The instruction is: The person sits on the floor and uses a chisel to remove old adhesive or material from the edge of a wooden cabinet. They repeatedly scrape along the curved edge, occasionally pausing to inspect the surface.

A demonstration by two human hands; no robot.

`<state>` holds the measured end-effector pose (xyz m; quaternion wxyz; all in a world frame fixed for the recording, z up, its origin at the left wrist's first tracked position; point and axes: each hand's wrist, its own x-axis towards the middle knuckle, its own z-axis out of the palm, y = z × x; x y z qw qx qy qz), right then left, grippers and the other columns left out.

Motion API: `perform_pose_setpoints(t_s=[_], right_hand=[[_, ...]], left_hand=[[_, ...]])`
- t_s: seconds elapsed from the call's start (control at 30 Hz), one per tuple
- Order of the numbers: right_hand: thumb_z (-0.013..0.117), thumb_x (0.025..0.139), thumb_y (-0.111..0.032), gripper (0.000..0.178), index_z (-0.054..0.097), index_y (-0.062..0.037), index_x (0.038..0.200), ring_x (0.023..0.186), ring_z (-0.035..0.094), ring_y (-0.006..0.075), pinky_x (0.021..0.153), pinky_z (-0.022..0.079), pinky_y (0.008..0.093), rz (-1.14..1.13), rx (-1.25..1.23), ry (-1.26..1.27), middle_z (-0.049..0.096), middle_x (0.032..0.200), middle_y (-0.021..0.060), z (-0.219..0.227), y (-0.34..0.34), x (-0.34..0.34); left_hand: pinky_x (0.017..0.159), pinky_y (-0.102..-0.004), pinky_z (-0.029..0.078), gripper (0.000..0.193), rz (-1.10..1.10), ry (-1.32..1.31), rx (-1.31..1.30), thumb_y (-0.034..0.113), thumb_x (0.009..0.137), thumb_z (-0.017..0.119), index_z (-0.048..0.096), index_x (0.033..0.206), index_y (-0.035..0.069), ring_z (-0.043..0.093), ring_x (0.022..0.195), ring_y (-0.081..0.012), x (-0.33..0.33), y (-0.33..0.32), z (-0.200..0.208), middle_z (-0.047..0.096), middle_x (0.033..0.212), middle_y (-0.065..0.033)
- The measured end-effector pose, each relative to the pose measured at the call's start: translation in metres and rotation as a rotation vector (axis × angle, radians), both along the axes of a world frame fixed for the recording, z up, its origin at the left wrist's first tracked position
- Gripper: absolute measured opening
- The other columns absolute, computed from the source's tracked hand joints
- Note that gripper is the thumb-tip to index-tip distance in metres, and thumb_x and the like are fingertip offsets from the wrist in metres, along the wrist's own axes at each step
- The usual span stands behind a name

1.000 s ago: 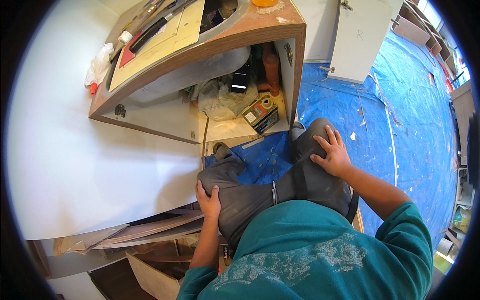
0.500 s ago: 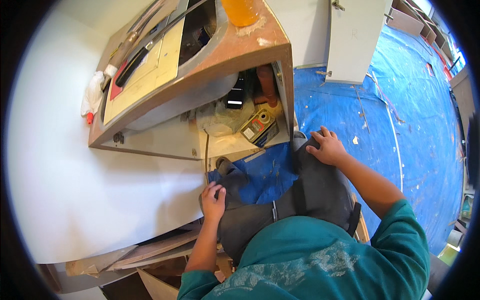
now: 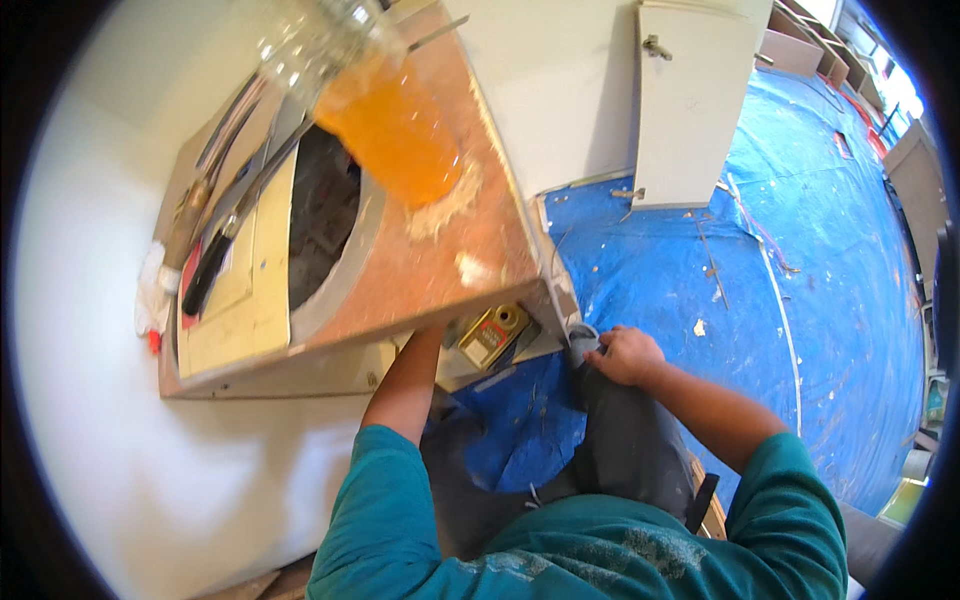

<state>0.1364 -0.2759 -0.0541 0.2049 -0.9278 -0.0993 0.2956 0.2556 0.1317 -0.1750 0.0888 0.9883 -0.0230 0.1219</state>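
Observation:
My left forearm (image 3: 408, 380) reaches under the front edge of the wooden cabinet (image 3: 440, 270). The left hand itself is hidden inside, so neither its fingers nor anything in them shows. Close to that wrist, a yellow rectangular can (image 3: 494, 335) with a round cap stands in the cabinet. My right hand (image 3: 628, 356) rests on my right knee, its fingers bent loosely over the grey trousers (image 3: 630, 430) and holding nothing.
On the cabinet top stands a clear bottle of orange liquid (image 3: 395, 130) beside a cut-out opening. A black-handled tool (image 3: 210, 270) lies on a pale board (image 3: 255, 300). Blue sheeting (image 3: 690, 290) covers the floor; a white door panel (image 3: 690, 110) leans by the wall.
My left hand has left my left knee and gone into the cabinet. My view has moved forward over the cabinet top. The right hand stays at the right knee, fingers more bent.

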Motion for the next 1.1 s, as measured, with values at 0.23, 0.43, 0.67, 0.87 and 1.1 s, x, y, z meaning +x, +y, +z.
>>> perform_pose_setpoints(t_s=[0.23, 0.43, 0.67, 0.87, 1.1], right_hand=[[0.054, 0.096, -0.055, 0.055, 0.072, -0.0060, 0.113, 0.116, 0.062, 0.0365, 0.098, 0.051, 0.0471, -0.012, 0.017, -0.024, 0.067, 0.118, 0.0178, -0.005, -0.008, 0.006], [0.055, 0.096, -0.055, 0.055, 0.072, -0.0055, 0.112, 0.115, 0.062, 0.0361, 0.097, 0.051, 0.0471, -0.003, 0.013, -0.012, 0.067, 0.116, 0.0176, -0.004, -0.008, 0.008], [0.055, 0.095, -0.054, 0.054, 0.072, -0.0058, 0.110, 0.113, 0.063, 0.0377, 0.095, 0.052, 0.0487, -0.008, -0.004, -0.013, 0.067, 0.115, 0.0188, -0.002, -0.005, 0.008], [0.056, 0.095, -0.054, 0.053, 0.072, -0.0061, 0.110, 0.113, 0.064, 0.0375, 0.094, 0.053, 0.0492, -0.009, -0.017, -0.009, 0.067, 0.116, 0.0184, -0.009, -0.003, 0.005], [0.055, 0.095, -0.053, 0.051, 0.072, -0.0077, 0.112, 0.114, 0.064, 0.0352, 0.095, 0.053, 0.0469, -0.014, -0.036, -0.016, 0.068, 0.117, 0.0157, -0.002, 0.005, 0.001]], left_hand=[[0.071, -0.0467, 0.054, 0.041, 0.189, 0.236, -0.030, 0.044, 0.099, 0.058, 0.064, 0.115, 0.007, 0.067, 0.081, -0.0351, 0.050, -0.003, -0.008, 0.069, 0.095, -0.0170], [0.071, -0.0465, 0.055, 0.041, 0.262, 0.308, -0.121, 0.044, 0.098, 0.058, 0.064, 0.116, 0.008, 0.067, 0.081, -0.0346, 0.058, 0.004, -0.011, 0.069, 0.096, -0.0165], [0.071, -0.0462, 0.055, 0.042, 0.276, 0.333, -0.345, 0.045, 0.098, 0.058, 0.063, 0.117, 0.008, 0.067, 0.082, -0.0340, 0.055, 0.013, -0.010, 0.069, 0.097, -0.0159], [0.071, -0.0459, 0.055, 0.042, 0.300, 0.379, -0.765, 0.045, 0.098, 0.058, 0.063, 0.118, 0.009, 0.067, 0.082, -0.0335, 0.043, 0.028, -0.005, 0.069, 0.098, -0.0155], [0.071, -0.0457, 0.055, 0.042, 0.318, 0.475, -1.037, 0.046, 0.098, 0.058, 0.063, 0.119, 0.009, 0.067, 0.083, -0.0329, 0.030, 0.026, 0.003, 0.069, 0.099, -0.0149]])
